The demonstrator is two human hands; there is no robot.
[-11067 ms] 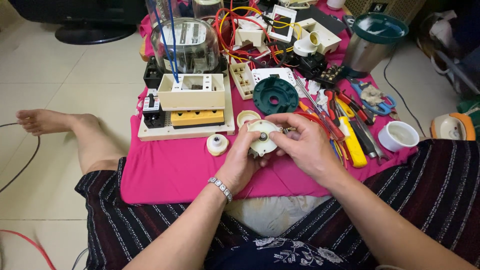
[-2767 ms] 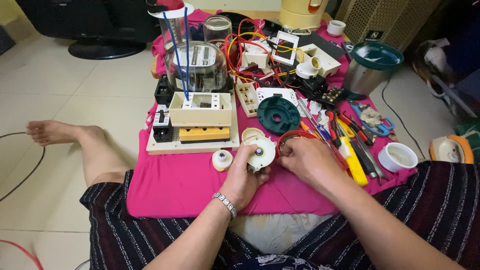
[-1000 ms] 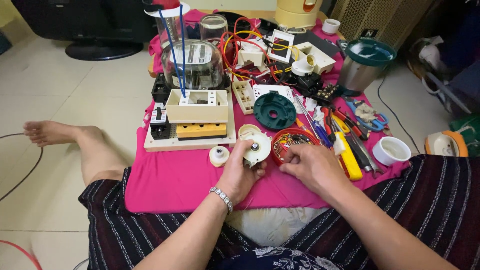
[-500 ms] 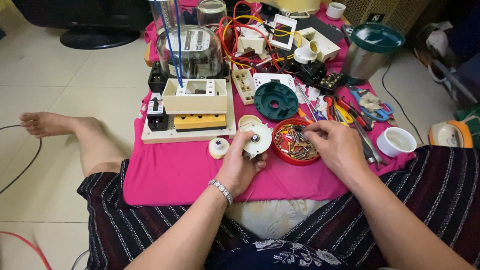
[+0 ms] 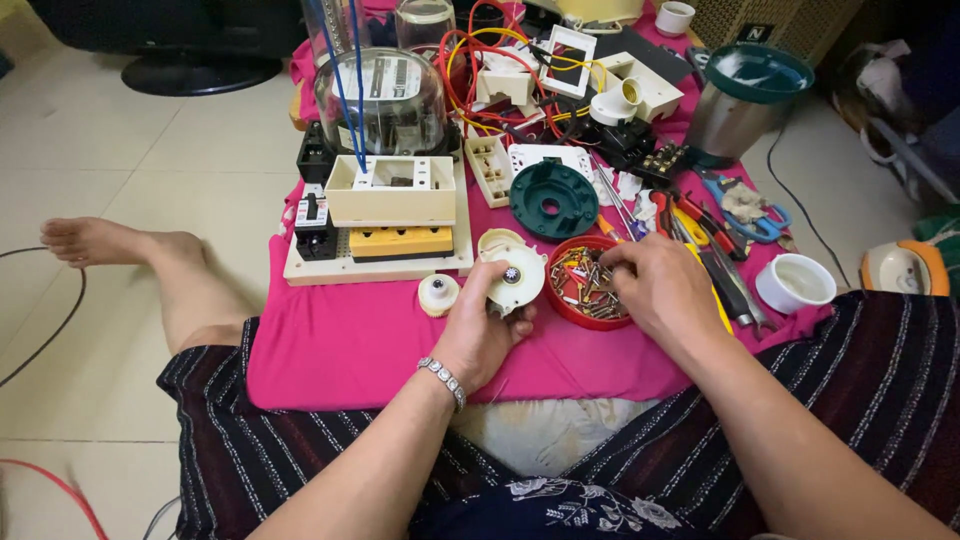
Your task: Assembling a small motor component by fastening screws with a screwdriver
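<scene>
The left hand (image 5: 478, 335) grips a round white part (image 5: 512, 278) in clenched fingers, just above the pink cloth (image 5: 340, 335). Beside it, the right hand (image 5: 655, 290) dips into a red dish (image 5: 585, 283) of small metal bits; whether its fingers pinch anything cannot be told. Farther off lie a white knob (image 5: 437, 294), green disc (image 5: 553, 200) and cream box (image 5: 391, 190).
</scene>
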